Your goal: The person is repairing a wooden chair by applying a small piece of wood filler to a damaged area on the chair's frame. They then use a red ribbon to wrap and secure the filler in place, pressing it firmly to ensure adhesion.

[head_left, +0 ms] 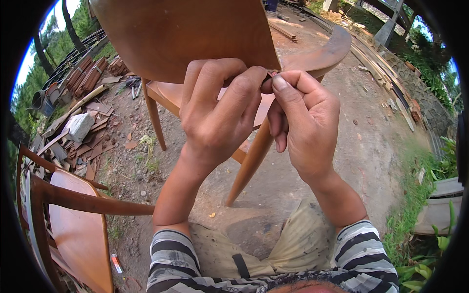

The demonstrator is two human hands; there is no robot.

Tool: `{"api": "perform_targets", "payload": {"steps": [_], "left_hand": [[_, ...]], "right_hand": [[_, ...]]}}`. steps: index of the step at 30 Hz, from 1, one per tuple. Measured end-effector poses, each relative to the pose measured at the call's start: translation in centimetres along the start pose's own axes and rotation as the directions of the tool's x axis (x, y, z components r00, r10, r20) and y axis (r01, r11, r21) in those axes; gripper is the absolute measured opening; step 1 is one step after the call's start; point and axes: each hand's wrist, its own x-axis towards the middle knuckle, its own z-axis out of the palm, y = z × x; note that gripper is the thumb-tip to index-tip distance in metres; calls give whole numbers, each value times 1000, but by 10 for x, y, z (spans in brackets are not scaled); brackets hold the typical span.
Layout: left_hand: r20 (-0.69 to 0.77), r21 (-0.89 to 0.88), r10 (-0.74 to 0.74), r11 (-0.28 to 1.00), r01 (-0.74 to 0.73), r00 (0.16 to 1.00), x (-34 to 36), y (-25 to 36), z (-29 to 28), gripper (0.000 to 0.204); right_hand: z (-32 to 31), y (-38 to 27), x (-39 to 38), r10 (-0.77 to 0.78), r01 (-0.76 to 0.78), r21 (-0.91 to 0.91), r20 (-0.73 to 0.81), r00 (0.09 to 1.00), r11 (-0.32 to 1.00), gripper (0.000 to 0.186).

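Note:
A brown wooden chair [181,29] stands in front of me, its backrest near my hands. My left hand [220,107] is curled at the lower edge of the backrest, index finger and thumb drawn in toward the right hand. My right hand [308,117] pinches a tiny reddish piece [275,73], too small to make out, where the backrest's corner meets the curved armrest [327,53]. The two hands' fingertips almost meet there, and the left fingertips are partly hidden.
A second wooden chair [78,224] is at lower left. Broken tiles, boards and a white block [78,128] lie on the left. Long planks [371,63] line the right beside a stone wall, with grass and plants. My legs [303,234] show below.

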Motion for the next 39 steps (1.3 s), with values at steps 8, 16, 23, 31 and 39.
{"api": "perform_targets", "payload": {"steps": [8, 16, 23, 31, 39], "left_hand": [[3, -2, 6, 1000, -6, 1000, 1, 0, -2, 31], [22, 10, -31, 999, 31, 999, 2, 2, -3, 25], [17, 17, -11, 1000, 10, 1000, 1, 0, -3, 24], [21, 24, -17, 1000, 16, 1000, 2, 2, -4, 24], [20, 30, -16, 999, 15, 1000, 1, 1, -2, 25]], "right_hand": [[-4, 0, -10, -23, 22, 27, 29, 999, 999, 27], [-5, 0, -10, -15, 9, 119, 50, 999, 993, 23], [-4, 1, -4, 0, -5, 113, 46, 999, 994, 22], [-6, 1, -6, -50, 48, 53, 44, 998, 997, 25], [-12, 0, -11, -31, 29, 49, 52, 998, 998, 22]]}}
